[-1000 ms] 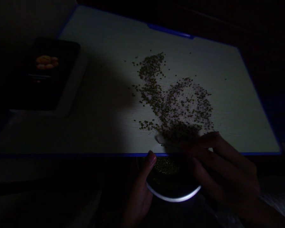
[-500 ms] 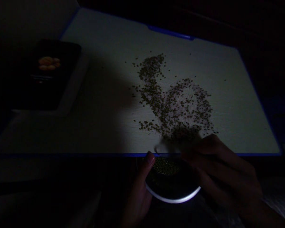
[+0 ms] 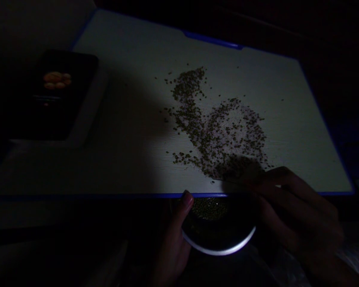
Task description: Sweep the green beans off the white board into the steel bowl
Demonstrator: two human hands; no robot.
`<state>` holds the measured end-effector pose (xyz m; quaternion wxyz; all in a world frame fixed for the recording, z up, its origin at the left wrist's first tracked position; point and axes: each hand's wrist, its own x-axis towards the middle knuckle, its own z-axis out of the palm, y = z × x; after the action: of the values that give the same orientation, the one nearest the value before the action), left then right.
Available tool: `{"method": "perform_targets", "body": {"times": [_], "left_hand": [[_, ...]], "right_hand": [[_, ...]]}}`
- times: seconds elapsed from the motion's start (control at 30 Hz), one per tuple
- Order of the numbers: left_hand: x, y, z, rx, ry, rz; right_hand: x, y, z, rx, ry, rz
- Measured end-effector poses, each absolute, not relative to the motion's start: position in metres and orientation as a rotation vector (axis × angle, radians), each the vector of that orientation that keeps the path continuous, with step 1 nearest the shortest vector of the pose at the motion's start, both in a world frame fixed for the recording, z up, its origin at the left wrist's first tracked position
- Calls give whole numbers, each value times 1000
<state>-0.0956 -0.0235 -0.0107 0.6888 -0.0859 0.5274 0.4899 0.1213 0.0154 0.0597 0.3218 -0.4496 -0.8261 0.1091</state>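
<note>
In the dim head view, small green mung beans [image 3: 194, 115] lie scattered over a white board with a blue rim [image 3: 122, 44]. My left hand [image 3: 178, 235] grips a round bowl [image 3: 221, 251] just under the board's near edge, thumb over its rim. More mung beans [image 3: 209, 209] fill part of the bowl. At the near side of the spread, my right hand [image 3: 290, 211] is closed, fingers bent together beside the beans. Something thin and dark seems to stick out from its fingertips, but shadow hides what it is.
To the left on the board sits a dark box-like item [image 3: 62, 115] with a picture of round orange-brown things on top. A blue raised strip [image 3: 214, 40] runs along the far rim. Deep shadow covers the surroundings.
My right hand has moved to the right and slightly away from the bowl's mouth. The left hand and bowl stay almost in place.
</note>
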Motion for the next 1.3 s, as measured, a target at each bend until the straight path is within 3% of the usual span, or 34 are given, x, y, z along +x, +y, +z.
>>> {"method": "perform_targets", "body": {"times": [0.67, 1.3], "left_hand": [[-94, -21, -9, -213, 1140, 1148], [-91, -21, -6, -179, 1177, 1105]], "right_hand": [[125, 10, 63, -1031, -2236, 256], [140, 17, 63, -1171, -2251, 197]]}}
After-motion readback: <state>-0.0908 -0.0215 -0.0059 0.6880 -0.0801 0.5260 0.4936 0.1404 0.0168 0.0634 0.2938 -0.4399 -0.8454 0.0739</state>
